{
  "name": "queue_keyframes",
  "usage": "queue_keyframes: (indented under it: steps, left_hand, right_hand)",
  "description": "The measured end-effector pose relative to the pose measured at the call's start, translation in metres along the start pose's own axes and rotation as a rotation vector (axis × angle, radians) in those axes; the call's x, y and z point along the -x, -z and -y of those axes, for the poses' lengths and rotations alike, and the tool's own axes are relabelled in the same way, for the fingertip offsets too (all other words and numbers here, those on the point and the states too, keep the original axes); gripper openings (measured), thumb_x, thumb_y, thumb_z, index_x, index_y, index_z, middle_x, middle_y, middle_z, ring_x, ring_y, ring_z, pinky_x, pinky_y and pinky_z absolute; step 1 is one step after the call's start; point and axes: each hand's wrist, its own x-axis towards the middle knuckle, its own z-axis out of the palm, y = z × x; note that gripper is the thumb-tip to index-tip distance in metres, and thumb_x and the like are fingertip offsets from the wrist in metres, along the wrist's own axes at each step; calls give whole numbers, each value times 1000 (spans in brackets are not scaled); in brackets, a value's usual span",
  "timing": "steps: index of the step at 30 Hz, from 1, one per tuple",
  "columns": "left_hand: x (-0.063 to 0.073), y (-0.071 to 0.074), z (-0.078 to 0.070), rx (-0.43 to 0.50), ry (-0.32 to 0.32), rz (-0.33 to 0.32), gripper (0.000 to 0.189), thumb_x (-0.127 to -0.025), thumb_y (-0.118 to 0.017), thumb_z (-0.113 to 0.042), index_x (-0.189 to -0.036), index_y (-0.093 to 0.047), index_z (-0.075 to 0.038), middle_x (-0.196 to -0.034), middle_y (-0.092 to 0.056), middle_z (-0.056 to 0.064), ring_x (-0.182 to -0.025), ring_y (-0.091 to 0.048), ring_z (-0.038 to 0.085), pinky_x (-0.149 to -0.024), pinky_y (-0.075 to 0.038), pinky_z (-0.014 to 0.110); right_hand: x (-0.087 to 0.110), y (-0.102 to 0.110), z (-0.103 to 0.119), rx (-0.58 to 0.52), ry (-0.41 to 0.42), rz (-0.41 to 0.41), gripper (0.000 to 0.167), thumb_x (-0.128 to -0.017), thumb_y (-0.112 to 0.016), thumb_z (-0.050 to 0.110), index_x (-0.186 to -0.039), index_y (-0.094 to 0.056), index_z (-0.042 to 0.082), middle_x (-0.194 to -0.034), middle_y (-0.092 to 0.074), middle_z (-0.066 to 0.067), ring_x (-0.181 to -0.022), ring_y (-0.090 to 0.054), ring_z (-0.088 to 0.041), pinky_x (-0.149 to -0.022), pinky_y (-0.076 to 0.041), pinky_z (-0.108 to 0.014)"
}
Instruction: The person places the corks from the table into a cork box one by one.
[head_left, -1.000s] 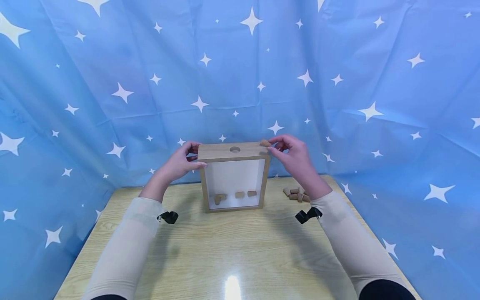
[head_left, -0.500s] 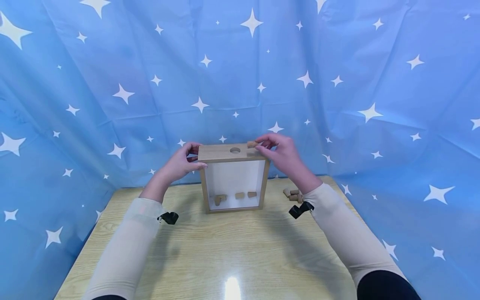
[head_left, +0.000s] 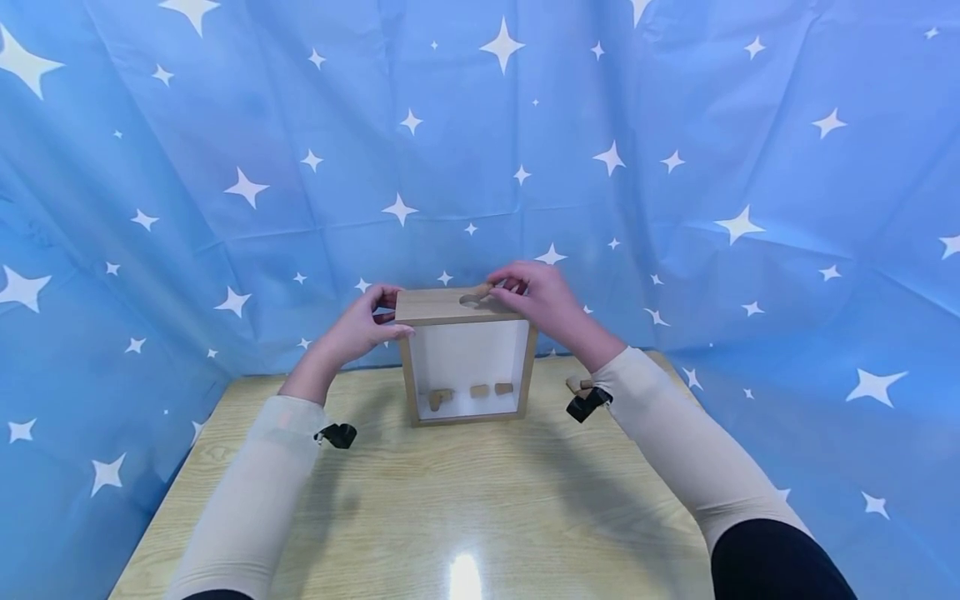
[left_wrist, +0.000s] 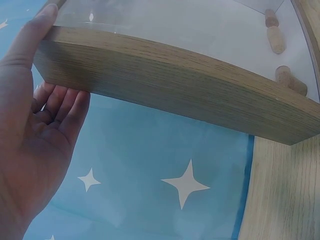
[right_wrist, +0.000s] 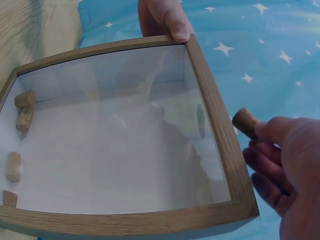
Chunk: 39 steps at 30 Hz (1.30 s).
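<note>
An upright wooden frame box (head_left: 431,308) with a clear front and a round hole in its top stands on the table. My left hand (head_left: 360,325) grips its upper left corner, thumb on the front and fingers at the back. My right hand (head_left: 543,296) pinches a cork (right_wrist: 245,123) between thumb and fingers, tilted, with its free end just over the hole's right edge. In the right wrist view this cork is outside the box. Several corks (left_wrist: 275,40) lie at the bottom inside, behind the clear front.
More loose corks (head_left: 577,385) lie on the wooden table (head_left: 465,483) right of the box, partly hidden by my right wrist and its black strap mount. A blue curtain (head_left: 337,167) with white stars hangs behind the table.
My right hand has moved left along the box top, carrying the cork from the right corner to the hole. My left hand and the box have stayed in place.
</note>
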Motion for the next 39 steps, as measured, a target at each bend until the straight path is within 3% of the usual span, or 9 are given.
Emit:
queue_keyframes:
  steps: [8,18,39]
  left_hand:
    - [0,1,0,1,0,-1,78,-97,-90,-22,-159,-45,-10,-152,-52,17,-145,-54,41,-109,-56,59]
    - [0,2,-1,3,-6,2,78,-97,-91,-26,-158,-46,-10,-152,-52,16,-144,-54,40,-106,-57,58]
    - [-2,1,2,7,-10,2,75,-96,-91,-22,-156,-48,-10,-150,-53,16,-142,-55,40,-107,-56,57]
  right_hand:
    - [-13,-5,0,15,45,66,19,-105,-77,7,-123,-82,6,-110,-79,-5,-88,-72,-18,-77,-62,-35]
    - [-21,-11,5,6,25,142,20,-105,-77,6,-124,-81,3,-115,-76,-7,-94,-70,-21,-81,-61,-36]
    - [-22,-18,0,-15,8,162,15,-104,-78,9,-119,-82,5,-109,-73,-5,-89,-70,-19,-77,-61,-35]
